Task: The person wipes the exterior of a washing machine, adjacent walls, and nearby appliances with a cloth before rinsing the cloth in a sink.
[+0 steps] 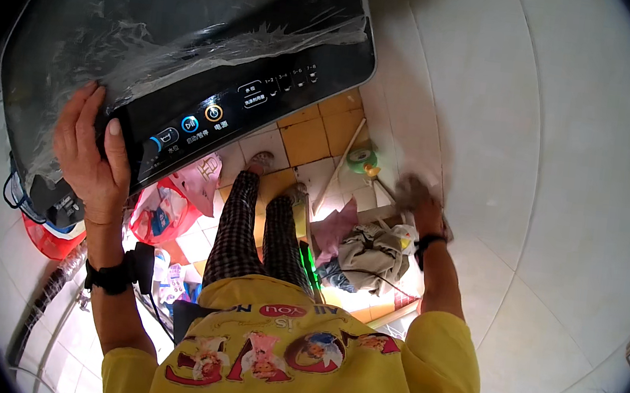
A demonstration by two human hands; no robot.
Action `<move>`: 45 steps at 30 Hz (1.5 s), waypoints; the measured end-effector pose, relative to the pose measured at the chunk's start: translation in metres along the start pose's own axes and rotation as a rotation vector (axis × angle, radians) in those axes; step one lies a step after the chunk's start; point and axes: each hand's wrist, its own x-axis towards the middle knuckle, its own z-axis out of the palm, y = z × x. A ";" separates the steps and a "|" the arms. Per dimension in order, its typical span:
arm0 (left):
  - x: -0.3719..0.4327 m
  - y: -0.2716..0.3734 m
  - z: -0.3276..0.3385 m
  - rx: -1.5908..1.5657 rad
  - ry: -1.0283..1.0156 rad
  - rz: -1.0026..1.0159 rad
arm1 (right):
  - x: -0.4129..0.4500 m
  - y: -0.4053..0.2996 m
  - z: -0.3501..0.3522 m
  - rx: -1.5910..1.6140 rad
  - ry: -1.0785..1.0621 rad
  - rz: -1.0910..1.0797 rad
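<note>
My left hand (pixel 93 144) rests on the near left part of a top-loading washing machine (pixel 190 16), beside its dark control panel (pixel 269 88). The thumb is spread from the fingers, and nothing is held. Wrinkled clear plastic film (pixel 267 45) covers much of the lid, and several panel symbols are lit. Low at the right, my right hand (pixel 430 214) is against or close to the pale tiled wall (pixel 484 174). It grips a greyish-brown cloth (pixel 411 189), blurred, with its lower part partly hidden by the hand.
Below lie a heap of crumpled grey-brown fabric (pixel 375 254), a pink cloth (pixel 335 230) and a green round object (pixel 361 160). A thin pole (pixel 339 167) leans nearby. Red plastic bags (pixel 160 215) stand under the machine's edge. A ribbed hose (pixel 38 305) runs at left.
</note>
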 end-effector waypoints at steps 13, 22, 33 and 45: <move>-0.005 -0.001 -0.002 -0.078 0.081 -0.008 | -0.094 -0.025 -0.116 0.777 -0.105 0.536; -0.022 -0.010 -0.004 -0.383 0.303 0.020 | -0.053 -0.108 -0.177 1.662 0.184 0.300; -0.223 -0.007 -0.025 -0.505 0.177 -0.341 | -0.001 -0.162 -0.383 1.361 0.262 -0.262; -0.382 0.042 -0.093 -0.314 0.208 -1.152 | 0.096 -0.234 -0.462 0.436 1.102 -0.832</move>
